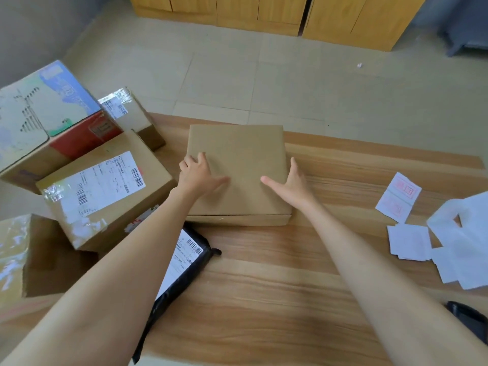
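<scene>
A plain, flat brown cardboard box (pixel 237 154) lies on the wooden table (pixel 264 286) near its far edge. My left hand (pixel 196 175) rests on the box's left side, fingers curled over the left edge and thumb stretched flat across the top. At the right edge of the box my right hand (pixel 290 184) lies with straight fingers along the side, its thumb pointing left over the top. No label shows on the box's top.
Several labelled cardboard parcels (pixel 103 191) are stacked at the left, and a black mailer bag (pixel 182 268) with a label lies under my left forearm. White labels (pixel 398 196) and white bags (pixel 464 233) lie at the right. A dark object (pixel 467 320) sits at the right edge.
</scene>
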`<control>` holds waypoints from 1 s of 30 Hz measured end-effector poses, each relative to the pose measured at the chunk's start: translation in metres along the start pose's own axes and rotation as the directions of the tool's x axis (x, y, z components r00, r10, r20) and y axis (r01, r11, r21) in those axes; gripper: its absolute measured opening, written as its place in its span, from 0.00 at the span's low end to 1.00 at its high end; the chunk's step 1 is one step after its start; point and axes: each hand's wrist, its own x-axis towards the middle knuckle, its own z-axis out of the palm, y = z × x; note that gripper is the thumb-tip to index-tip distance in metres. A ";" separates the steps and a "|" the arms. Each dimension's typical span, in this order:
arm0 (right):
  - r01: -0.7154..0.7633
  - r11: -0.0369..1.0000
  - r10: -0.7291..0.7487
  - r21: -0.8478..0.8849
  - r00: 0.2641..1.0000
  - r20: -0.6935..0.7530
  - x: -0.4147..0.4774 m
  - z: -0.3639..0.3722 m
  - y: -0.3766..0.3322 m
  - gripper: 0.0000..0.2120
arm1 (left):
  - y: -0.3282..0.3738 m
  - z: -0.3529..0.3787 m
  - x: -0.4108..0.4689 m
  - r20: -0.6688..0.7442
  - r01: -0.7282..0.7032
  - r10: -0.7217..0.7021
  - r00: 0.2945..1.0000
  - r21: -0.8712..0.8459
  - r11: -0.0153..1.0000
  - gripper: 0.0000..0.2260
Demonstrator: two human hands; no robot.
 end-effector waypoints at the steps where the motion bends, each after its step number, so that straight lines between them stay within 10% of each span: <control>1: -0.004 0.999 0.004 0.034 1.000 0.014 0.004 0.001 0.001 0.52 | 0.000 0.000 0.005 -0.013 0.030 -0.030 0.999 -0.032 0.999 0.44; 14: -0.097 0.944 0.069 0.317 0.993 0.097 0.025 0.006 0.024 0.47 | -0.001 0.006 0.037 0.073 0.281 -0.291 0.954 -0.555 0.783 0.47; 30: 0.068 0.922 0.000 0.380 0.984 -0.175 -0.085 -0.079 0.101 0.47 | 0.048 0.052 -0.096 -0.225 -0.194 0.052 0.973 -0.671 0.716 0.44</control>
